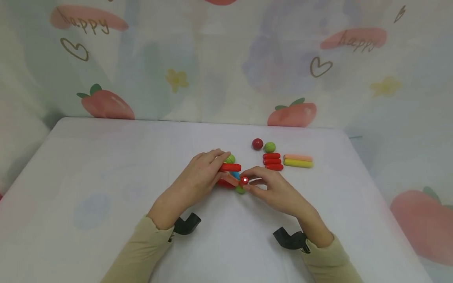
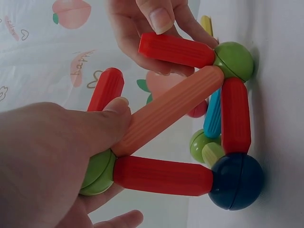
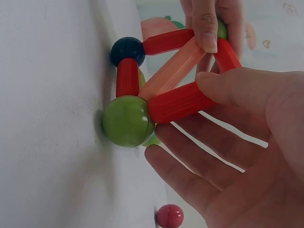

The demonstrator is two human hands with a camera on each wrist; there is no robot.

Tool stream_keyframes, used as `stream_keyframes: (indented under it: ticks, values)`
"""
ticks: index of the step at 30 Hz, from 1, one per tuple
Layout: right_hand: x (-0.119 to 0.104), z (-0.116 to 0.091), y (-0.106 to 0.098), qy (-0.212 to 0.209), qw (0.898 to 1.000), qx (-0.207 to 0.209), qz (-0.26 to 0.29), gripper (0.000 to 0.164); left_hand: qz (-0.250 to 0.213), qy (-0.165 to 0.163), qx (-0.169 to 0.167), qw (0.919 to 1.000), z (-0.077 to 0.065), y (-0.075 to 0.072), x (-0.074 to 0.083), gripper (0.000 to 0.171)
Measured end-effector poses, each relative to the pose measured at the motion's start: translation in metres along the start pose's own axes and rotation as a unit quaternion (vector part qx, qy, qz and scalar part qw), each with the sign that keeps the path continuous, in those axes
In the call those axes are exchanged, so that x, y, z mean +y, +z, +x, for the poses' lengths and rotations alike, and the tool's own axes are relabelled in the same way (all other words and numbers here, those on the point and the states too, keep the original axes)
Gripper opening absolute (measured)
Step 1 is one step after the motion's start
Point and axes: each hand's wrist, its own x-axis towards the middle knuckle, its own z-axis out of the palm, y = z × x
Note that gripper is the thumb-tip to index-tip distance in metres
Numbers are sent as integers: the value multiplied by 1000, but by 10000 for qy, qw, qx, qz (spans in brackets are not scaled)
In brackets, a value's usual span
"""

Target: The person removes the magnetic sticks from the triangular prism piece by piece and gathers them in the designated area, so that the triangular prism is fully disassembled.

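Right hand (image 1: pixel 270 188): grip narrow, thumb and fingers pinching a red rod (image 3: pixel 180 102), its low end against a green ball (image 3: pixel 127 121) near the surface (image 1: pixel 88 165). Left hand (image 1: pixel 199 175) pinches an orange rod (image 2: pixel 173 107) near its upper end. Sideways pressure could pop joints; slack left hold might tip the rod-and-ball frame (image 2: pixel 164 175). Farther off, spare maroon ball (image 1: pixel 257 144) could roll if knocked.
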Motion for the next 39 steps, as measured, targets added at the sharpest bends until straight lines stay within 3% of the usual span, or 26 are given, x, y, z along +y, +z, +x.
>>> stream_keyframes:
  ticks: [12, 29, 39]
  values:
    - [0, 1, 4, -148, 9998, 26, -132, 31, 75, -141, -95, 9998, -4, 0, 0, 56]
    - [-5, -1, 4, -13, 9999, 93, -132, 29, 115, -127, -202, 9996, -1, 0, 3, 56]
    - [-5, 0, 5, 63, 9997, 148, -187, 27, 88, 15, -47, 9999, -1, -2, 3, 56]
